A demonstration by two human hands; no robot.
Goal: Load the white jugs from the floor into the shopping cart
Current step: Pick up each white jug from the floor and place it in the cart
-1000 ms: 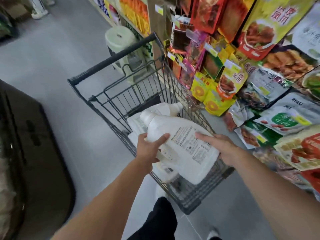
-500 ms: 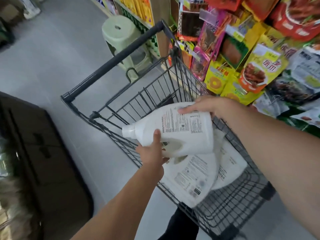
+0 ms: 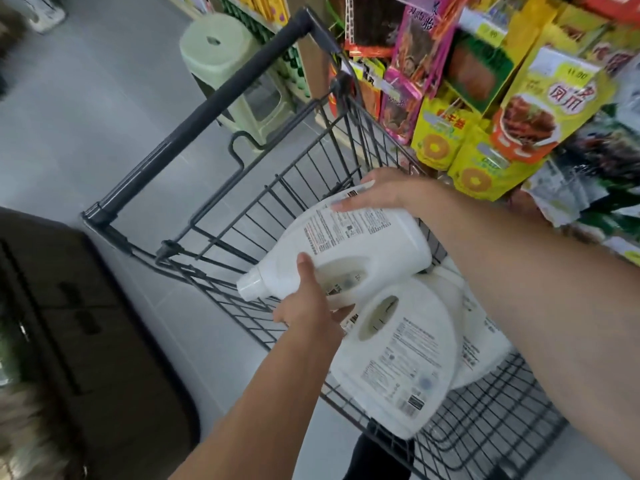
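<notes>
A white jug [image 3: 353, 244] lies on its side inside the dark wire shopping cart [image 3: 207, 109], its cap pointing to the lower left. My left hand [image 3: 308, 306] grips it at the neck and handle. My right hand [image 3: 377, 192] holds its far base end. Below it in the cart rest two more white jugs, one in front [image 3: 398, 358] and one [image 3: 485, 344] partly hidden behind my right forearm.
A pale green plastic stool [image 3: 225, 64] stands beyond the cart handle. Hanging snack packets [image 3: 519, 109] fill the shelves on the right, close to the cart. A dark brown box [image 3: 86, 341] sits on the grey floor to the left.
Both hands have carried the jug over the cart rim and lowered it inside, turning it onto its side with the cap to the lower left. The view has tilted down.
</notes>
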